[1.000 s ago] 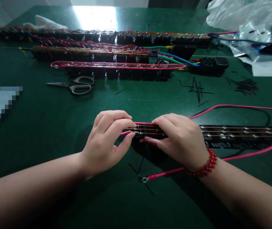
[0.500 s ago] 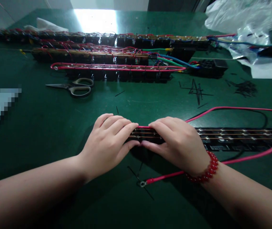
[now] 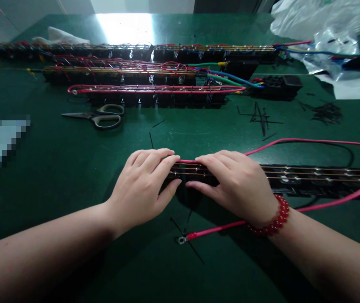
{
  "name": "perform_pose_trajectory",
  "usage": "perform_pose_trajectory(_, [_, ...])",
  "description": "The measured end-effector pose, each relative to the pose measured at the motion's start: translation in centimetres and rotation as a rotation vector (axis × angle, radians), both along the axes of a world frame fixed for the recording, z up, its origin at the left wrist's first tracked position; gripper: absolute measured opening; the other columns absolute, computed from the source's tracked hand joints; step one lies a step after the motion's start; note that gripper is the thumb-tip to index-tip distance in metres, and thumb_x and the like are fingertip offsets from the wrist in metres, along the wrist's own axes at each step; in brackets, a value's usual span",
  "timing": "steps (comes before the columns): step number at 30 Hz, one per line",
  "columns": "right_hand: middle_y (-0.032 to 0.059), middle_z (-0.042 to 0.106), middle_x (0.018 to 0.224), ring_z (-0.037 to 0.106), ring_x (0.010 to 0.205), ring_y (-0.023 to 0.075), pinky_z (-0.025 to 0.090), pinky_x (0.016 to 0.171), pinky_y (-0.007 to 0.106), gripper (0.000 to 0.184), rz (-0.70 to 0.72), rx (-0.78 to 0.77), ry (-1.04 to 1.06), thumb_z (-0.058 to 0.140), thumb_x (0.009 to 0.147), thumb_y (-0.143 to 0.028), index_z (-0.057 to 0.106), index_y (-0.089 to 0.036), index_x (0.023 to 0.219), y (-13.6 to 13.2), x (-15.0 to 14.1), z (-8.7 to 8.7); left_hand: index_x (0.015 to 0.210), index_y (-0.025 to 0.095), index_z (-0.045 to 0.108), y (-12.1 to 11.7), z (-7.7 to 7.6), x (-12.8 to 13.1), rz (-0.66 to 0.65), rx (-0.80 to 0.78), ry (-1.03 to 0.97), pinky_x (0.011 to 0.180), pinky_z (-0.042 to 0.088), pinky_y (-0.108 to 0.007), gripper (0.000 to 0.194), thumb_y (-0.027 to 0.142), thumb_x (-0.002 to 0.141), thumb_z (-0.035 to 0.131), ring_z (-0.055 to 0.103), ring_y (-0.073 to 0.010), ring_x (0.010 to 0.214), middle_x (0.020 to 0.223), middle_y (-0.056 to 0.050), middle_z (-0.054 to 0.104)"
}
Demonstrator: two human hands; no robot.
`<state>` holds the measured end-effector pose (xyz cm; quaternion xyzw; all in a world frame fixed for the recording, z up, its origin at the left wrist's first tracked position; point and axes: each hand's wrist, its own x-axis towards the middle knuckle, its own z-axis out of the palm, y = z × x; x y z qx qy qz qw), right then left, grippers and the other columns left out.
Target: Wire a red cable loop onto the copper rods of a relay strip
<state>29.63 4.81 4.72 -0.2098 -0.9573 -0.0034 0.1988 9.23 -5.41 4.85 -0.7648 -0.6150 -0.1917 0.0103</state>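
Both my left hand (image 3: 146,185) and my right hand (image 3: 235,183) grip the near end of a long black strip assembly (image 3: 309,176) with copper-coloured rods along its top. Fingers lie over its far edge and thumbs against the near side, with a short gap between the hands. Along the far edge, a red cable (image 3: 188,161) runs under my fingertips. That cable loops out at the right and passes under my right wrist. Its ring terminal (image 3: 182,240) lies on the green table, in front of the hands. My palms hide part of the strip.
Scissors (image 3: 99,116) lie left of centre. Behind them stretch several wired black assemblies (image 3: 119,75). Black cable ties (image 3: 260,118) are scattered at the right, near a black connector block (image 3: 277,86). Clear plastic bags (image 3: 321,25) fill the far right corner. A pixelated item (image 3: 3,145) sits at the left.
The gap between my thumbs has widened slightly, and the strip's end sits a little farther away and tilted. The ring terminal has shifted slightly left.
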Motion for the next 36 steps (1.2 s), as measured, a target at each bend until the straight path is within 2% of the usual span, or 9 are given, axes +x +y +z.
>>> perform_pose_trajectory(3, [0.0099, 0.073, 0.088, 0.063, 0.079, 0.0231, 0.042, 0.07, 0.034, 0.041, 0.008, -0.02, 0.011, 0.056, 0.093, -0.053, 0.064, -0.014, 0.099, 0.0, 0.0, 0.0, 0.127, 0.018, 0.055, -0.1, -0.1, 0.0, 0.002, -0.017, -0.004, 0.095, 0.045, -0.045, 0.034, 0.031, 0.096, 0.051, 0.058, -0.0274, 0.11, 0.124, -0.012, 0.063])
perform_pose_trajectory(11, [0.0082, 0.069, 0.088, 0.059, 0.078, 0.0239, 0.039, 0.069, 0.034, 0.038, -0.019, -0.012, -0.066, 0.059, 0.091, -0.052, 0.061, -0.015, 0.098, -0.2, -0.3, 0.3, 0.125, 0.018, 0.055, 0.2, -0.2, -0.1, 0.004, -0.078, -0.044, 0.093, 0.047, -0.043, 0.033, 0.033, 0.096, 0.051, 0.057, -0.0261, 0.109, 0.122, -0.01, 0.062])
perform_pose_trajectory(14, [0.0084, 0.069, 0.089, 0.058, 0.08, 0.0241, 0.038, 0.07, 0.034, 0.036, -0.017, -0.017, -0.074, 0.06, 0.091, -0.05, 0.06, -0.015, 0.099, -0.2, -0.4, 0.3, 0.125, 0.018, 0.055, 0.0, -0.1, -0.1, -0.007, -0.02, -0.023, 0.097, 0.045, -0.045, 0.033, 0.029, 0.094, 0.053, 0.056, -0.0271, 0.112, 0.123, -0.011, 0.062])
perform_pose_trajectory(16, [0.009, 0.069, 0.09, 0.058, 0.081, 0.0244, 0.038, 0.07, 0.034, 0.035, -0.019, -0.025, -0.079, 0.059, 0.091, -0.05, 0.06, -0.015, 0.1, -0.2, -0.4, 0.3, 0.122, 0.019, 0.057, -0.3, 0.2, -0.1, -0.069, 0.102, -0.019, 0.102, 0.041, -0.047, 0.031, 0.023, 0.091, 0.057, 0.054, -0.0274, 0.115, 0.124, -0.011, 0.063])
perform_pose_trajectory(18, [0.0099, 0.069, 0.091, 0.058, 0.081, 0.0248, 0.038, 0.07, 0.034, 0.036, -0.022, -0.032, -0.082, 0.057, 0.092, -0.05, 0.06, -0.015, 0.1, -0.2, -0.4, 0.2, 0.116, 0.022, 0.059, -0.5, 0.4, -0.2, -0.226, 0.185, -0.038, 0.102, 0.039, -0.045, 0.028, 0.018, 0.088, 0.058, 0.056, -0.0252, 0.111, 0.119, -0.008, 0.066])
perform_pose_trajectory(21, [0.0103, 0.069, 0.091, 0.058, 0.082, 0.0251, 0.038, 0.07, 0.035, 0.037, -0.031, -0.026, -0.086, 0.057, 0.092, -0.051, 0.06, -0.015, 0.101, -0.3, -0.4, 0.3, 0.102, 0.024, 0.062, -0.5, 0.8, -0.2, -0.579, 0.006, -0.041, 0.091, 0.041, -0.04, 0.019, 0.017, 0.087, 0.053, 0.059, -0.0199, 0.092, 0.103, -0.003, 0.07])
perform_pose_trajectory(23, [0.0098, 0.069, 0.09, 0.058, 0.081, 0.0251, 0.038, 0.07, 0.035, 0.037, -0.037, -0.014, -0.092, 0.058, 0.091, -0.051, 0.061, -0.015, 0.101, -0.3, -0.4, 0.3, 0.095, 0.023, 0.062, -0.3, 1.0, -0.2, -0.723, -0.172, -0.025, 0.087, 0.041, -0.039, 0.016, 0.016, 0.086, 0.05, 0.059, -0.0191, 0.086, 0.097, -0.003, 0.069])
perform_pose_trajectory(28, [0.0095, 0.069, 0.091, 0.059, 0.082, 0.0252, 0.039, 0.071, 0.035, 0.039, -0.029, 0.0, -0.09, 0.057, 0.092, -0.051, 0.061, -0.014, 0.102, -0.3, -0.4, 0.2, 0.088, 0.023, 0.054, -0.1, 0.9, 0.1, -0.74, -0.303, -0.031, 0.084, 0.039, -0.037, 0.017, 0.011, 0.079, 0.047, 0.054, -0.0195, 0.082, 0.088, -0.003, 0.065])
perform_pose_trajectory(36, [0.0091, 0.068, 0.09, 0.058, 0.081, 0.0249, 0.038, 0.071, 0.034, 0.037, -0.028, 0.015, -0.096, 0.058, 0.091, -0.05, 0.06, -0.015, 0.102, -0.3, -0.4, 0.2, 0.09, 0.021, 0.054, -0.1, 0.8, 0.0, -0.772, -0.281, -0.003, 0.083, 0.039, -0.037, 0.014, 0.012, 0.087, 0.044, 0.052, -0.02, 0.083, 0.093, -0.004, 0.064])
